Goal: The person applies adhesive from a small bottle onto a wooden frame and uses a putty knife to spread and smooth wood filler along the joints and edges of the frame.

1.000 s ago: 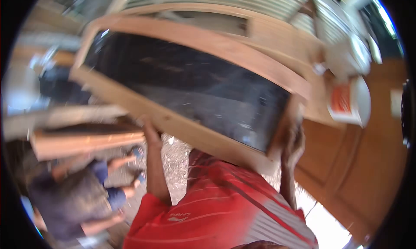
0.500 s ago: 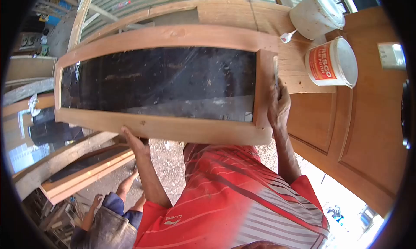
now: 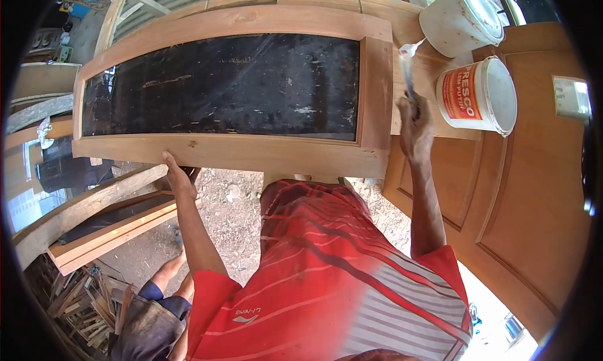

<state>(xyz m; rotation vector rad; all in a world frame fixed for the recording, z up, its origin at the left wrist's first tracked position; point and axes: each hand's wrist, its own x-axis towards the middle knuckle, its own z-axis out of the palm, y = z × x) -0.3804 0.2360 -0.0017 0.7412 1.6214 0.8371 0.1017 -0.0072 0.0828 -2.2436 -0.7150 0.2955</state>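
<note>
Left hand (image 3: 181,180) clasps framed panel (image 3: 251,146); right hand (image 3: 417,132) grips thin tool (image 3: 409,80).
The left grip is partly hidden underneath; the tool is blurred.

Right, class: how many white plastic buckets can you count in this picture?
2. Both are on the brown wooden worktop: a red-labelled bucket, right of the person's bare right hand, and a plain bucket just beyond it. Others may be hidden.
</note>
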